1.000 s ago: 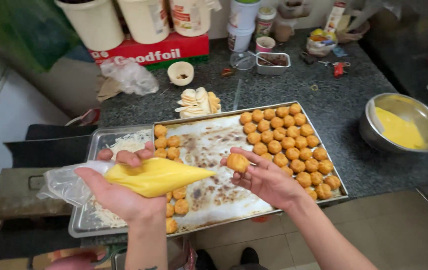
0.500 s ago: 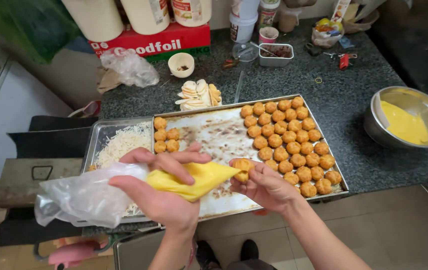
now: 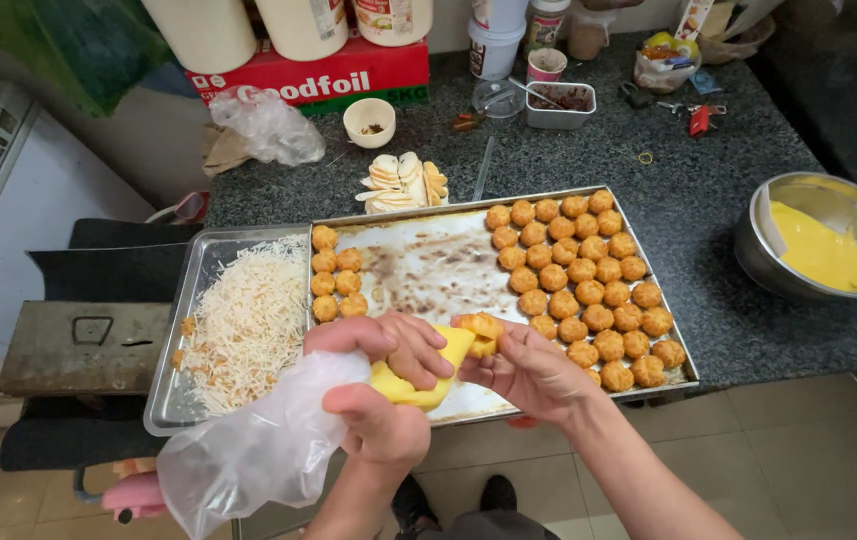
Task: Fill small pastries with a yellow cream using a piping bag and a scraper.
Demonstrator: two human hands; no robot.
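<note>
My left hand [image 3: 380, 385] squeezes a clear piping bag [image 3: 278, 440] filled with yellow cream; its tip [image 3: 460, 345] touches a small golden puff [image 3: 479, 328]. My right hand [image 3: 528, 370] pinches that puff between thumb and fingers. Both hands hover over the near edge of a large baking tray [image 3: 418, 275] lined with stained paper. Several puffs [image 3: 583, 285] crowd the tray's right side, and several more [image 3: 336, 285] sit in two short columns at its left.
A second tray [image 3: 193, 300] at the left holds shredded white cheese. A steel bowl of yellow cream [image 3: 823, 245] stands at the right. Behind are paper cups [image 3: 403, 180], a small white bowl [image 3: 369, 120], a red box [image 3: 308, 75], tubs and jars.
My left hand has slid forward on the bag toward its tip and now squeezes it. The puff in my right hand has met the tip. The camera has moved closer.
</note>
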